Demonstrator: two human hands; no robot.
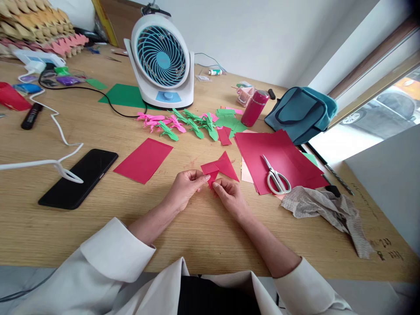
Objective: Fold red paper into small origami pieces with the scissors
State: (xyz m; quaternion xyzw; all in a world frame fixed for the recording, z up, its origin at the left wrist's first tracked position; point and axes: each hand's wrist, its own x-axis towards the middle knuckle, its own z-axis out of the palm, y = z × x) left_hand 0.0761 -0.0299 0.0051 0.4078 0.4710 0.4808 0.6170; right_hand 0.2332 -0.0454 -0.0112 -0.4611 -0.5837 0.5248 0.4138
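Observation:
A folded piece of red paper (225, 166), with a wide triangular end and narrower strips, is held just above the table between both hands. My left hand (187, 186) pinches a narrow strip of it between thumb and fingers. The lower strip is gripped by my right hand (229, 195), thumb on top and fingers curled beneath. Left of the hands lies a flat red paper sheet (144, 160). To the right, white-handled scissors (276, 178) rest on a stack of larger red sheets (295, 162).
Folded green and pink paper pieces (183, 122) lie before the fan (163, 65). A red bottle (255, 108) stands near a teal bag (302, 113). At left is a black phone (78, 179) with a white cable across it; a crumpled cloth (323, 208) lies right.

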